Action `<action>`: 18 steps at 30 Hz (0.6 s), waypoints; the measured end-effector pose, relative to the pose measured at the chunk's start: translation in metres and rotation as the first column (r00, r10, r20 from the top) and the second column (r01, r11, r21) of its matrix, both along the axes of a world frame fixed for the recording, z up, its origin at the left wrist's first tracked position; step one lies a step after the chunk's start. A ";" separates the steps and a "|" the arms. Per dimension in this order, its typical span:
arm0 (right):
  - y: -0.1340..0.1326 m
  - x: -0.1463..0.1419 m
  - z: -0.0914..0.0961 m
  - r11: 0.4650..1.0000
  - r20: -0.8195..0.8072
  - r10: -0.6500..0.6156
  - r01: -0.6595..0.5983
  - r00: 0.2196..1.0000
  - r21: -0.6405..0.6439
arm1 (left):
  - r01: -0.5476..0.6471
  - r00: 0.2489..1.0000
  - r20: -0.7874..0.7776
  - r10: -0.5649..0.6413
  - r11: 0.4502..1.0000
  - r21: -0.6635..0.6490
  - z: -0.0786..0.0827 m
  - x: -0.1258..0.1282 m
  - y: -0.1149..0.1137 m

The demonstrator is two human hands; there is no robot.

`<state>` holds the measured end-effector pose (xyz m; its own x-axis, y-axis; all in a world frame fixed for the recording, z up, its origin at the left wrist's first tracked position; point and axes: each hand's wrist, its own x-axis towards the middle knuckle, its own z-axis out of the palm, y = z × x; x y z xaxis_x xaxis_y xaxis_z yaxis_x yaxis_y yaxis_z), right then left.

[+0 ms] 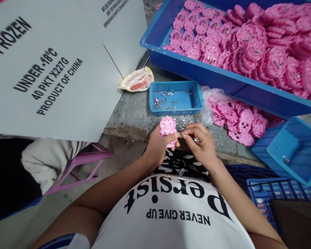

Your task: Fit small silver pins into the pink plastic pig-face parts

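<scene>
My left hand [156, 145] is closed around a pink plastic piece [168, 125], its thumb lying across the lower part. The piece has a scalloped outline, raised details and small holes. At its right edge, my right hand [203, 143] pinches thumb and forefinger together against the left thumb's tip. Whatever sits in that pinch is too small to make out. Shiny bits show by the curled right fingers. Just beyond both hands, small silvery metal parts [182, 121] lie scattered on the table. More of them are in a small blue tray [176, 112].
A large blue bin [223, 77] heaped with pink pieces [251, 45] stands at the back right. Loose pink pieces [245, 121] lie below it, beside a tilted blue box [280, 145]. A fruit wedge [138, 80] and white carton [75, 34] are left. A person sits on a pink stool [85, 159].
</scene>
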<state>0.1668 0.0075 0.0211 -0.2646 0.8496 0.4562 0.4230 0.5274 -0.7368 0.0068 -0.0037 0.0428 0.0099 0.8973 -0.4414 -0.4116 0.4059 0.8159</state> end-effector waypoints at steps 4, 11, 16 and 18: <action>0.000 0.000 -0.001 0.997 -0.100 -0.009 0.002 0.995 -0.074 | 0.025 0.999 0.020 -0.025 1.000 0.013 0.000 0.001 0.000; -0.003 -0.003 -0.001 0.995 -0.108 -0.002 -0.008 0.994 -0.100 | 0.063 0.990 0.122 -0.071 0.996 0.069 -0.009 0.001 -0.002; -0.009 -0.011 0.001 0.990 -0.083 -0.115 0.108 0.990 -0.086 | 0.027 0.985 0.165 -0.040 0.996 0.081 -0.011 0.003 -0.002; -0.010 -0.012 0.002 0.977 -0.119 -0.172 0.154 0.978 -0.144 | 0.025 0.985 0.166 -0.037 0.997 0.077 -0.011 0.004 -0.002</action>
<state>0.1549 -0.0023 0.0234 -0.0635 0.9320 0.3570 0.3907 0.3523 -0.8504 0.0108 -0.0059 0.0323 0.1064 0.9257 -0.3629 -0.5329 0.3612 0.7652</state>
